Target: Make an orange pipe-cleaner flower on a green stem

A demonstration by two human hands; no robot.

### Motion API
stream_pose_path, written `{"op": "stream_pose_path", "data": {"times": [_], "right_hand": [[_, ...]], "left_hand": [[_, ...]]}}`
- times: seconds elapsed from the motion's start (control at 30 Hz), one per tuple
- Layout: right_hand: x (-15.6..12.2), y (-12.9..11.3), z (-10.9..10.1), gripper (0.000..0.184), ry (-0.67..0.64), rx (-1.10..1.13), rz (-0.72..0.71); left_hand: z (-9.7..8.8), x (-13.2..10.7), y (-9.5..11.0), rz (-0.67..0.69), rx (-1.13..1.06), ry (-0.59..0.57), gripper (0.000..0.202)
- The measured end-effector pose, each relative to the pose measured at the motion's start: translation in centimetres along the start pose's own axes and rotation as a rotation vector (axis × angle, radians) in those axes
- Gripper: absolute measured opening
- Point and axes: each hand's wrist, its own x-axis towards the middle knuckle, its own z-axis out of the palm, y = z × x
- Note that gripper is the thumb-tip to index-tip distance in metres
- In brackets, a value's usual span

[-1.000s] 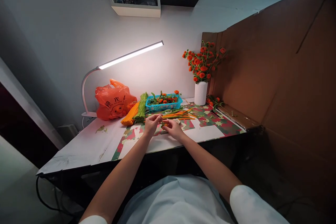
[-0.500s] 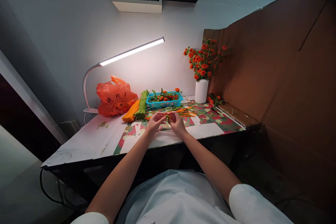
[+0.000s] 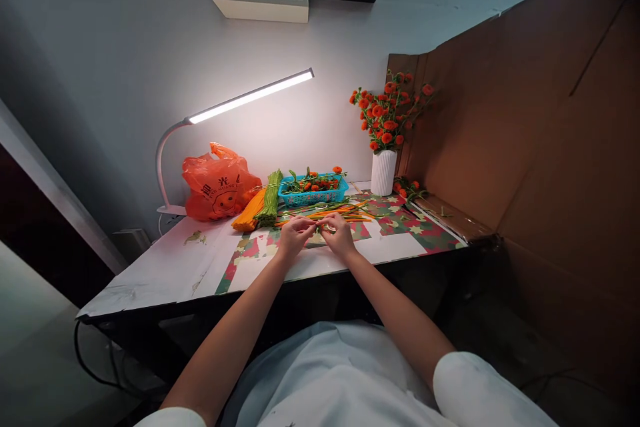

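I see my left hand and right hand pinched together on a small green stem at 6 o'clock from the blue basket, apparently twisting it; the next turn needs steady fingertip pressure.

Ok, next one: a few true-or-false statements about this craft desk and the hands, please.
1. The white ribbed vase holds orange flowers. True.
2. The white bar desk lamp is switched off. False: its bar glows.
3. The turquoise plastic basket stands right of the vase. False: it stands to its left.
4. The left hand and right hand meet, fingers together, over the patterned mat. True.
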Motion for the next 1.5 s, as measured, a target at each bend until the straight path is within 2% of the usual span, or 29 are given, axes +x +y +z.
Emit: {"op": "stream_pose_path", "data": {"times": [0.17, 0.37, 0.6, 0.77, 0.97, 1.17, 1.37, 1.5], "right_hand": [[-0.12, 0.17, -0.01, 0.018, -0.056, -0.043, 0.06], [-0.13, 0.2, -0.32, 0.017, -0.165, -0.222, -0.037], [-0.02, -0.49, -0.67, 0.015, -0.276, -0.435, -0.075], [-0.02, -0.56, -0.66, 0.014, -0.262, -0.424, -0.045], [-0.08, -0.33, -0.57, 0.016, -0.233, -0.406, -0.04], [-0.06, -0.18, -0.45, 0.016, -0.214, -0.365, -0.025], [0.03, -0.2, -0.35, 0.018, -0.198, -0.357, -0.008], [-0.03, -0.18, -0.35, 0.017, -0.21, -0.359, 0.006]], "left_hand": [[-0.04, 0.02, 0.02, 0.048, 0.148, -0.001, 0.013], [-0.23, 0.08, -0.18, -0.026, 0.203, -0.026, 0.013], [-0.24, 0.11, -0.16, -0.023, 0.213, -0.071, 0.011], [-0.21, 0.1, 0.1, -0.007, 0.22, -0.045, 0.011], [-0.14, -0.03, 0.08, -0.089, 0.117, -0.032, 0.016], [0.01, -0.02, -0.12, -0.091, 0.121, -0.014, 0.016], [0.18, -0.11, -0.34, -0.187, 0.025, 0.002, 0.022], [0.18, -0.04, -0.42, -0.288, -0.007, -0.032, 0.025]]}}
